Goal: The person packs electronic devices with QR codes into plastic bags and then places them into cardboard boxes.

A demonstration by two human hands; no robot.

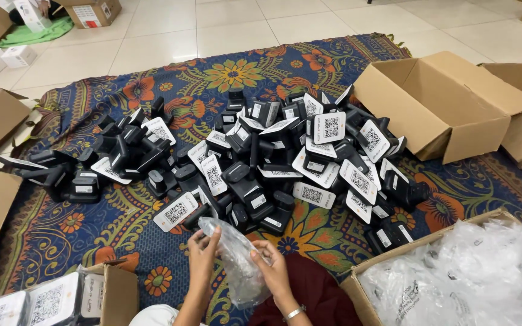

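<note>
Down at the bottom of the view, both of the person's hands were on a clear plastic bag point(237, 259), which hung crumpled between them just above the patterned rug point(92, 223). The left hand point(203, 252) pinched the bag's upper edge, its fingers curled around the plastic near the top; the right hand point(273, 265) gripped the bag's side a little lower, fingers bent onto the film, with a thin bracelet point(293, 313) at the wrist. Whether the bag held anything could not be told. Just beyond the hands lay a large heap of black stands point(273, 163), many with white code-printed cards on top, piled loosely across the middle of the rug; a smaller cluster of the same stands point(110, 157) lay to the left, slightly apart from the main heap. At the lower right, close beside the right hand, stood a cardboard box point(370, 265) filled with more clear plastic bags point(472, 278). An open, tipped cardboard carton point(442, 108) rested on the rug at the upper right. At the lower left, near the left forearm, another small box point(119, 293) held white cards with printed codes. White tiled floor point(225, 24) showed past the rug.
</note>
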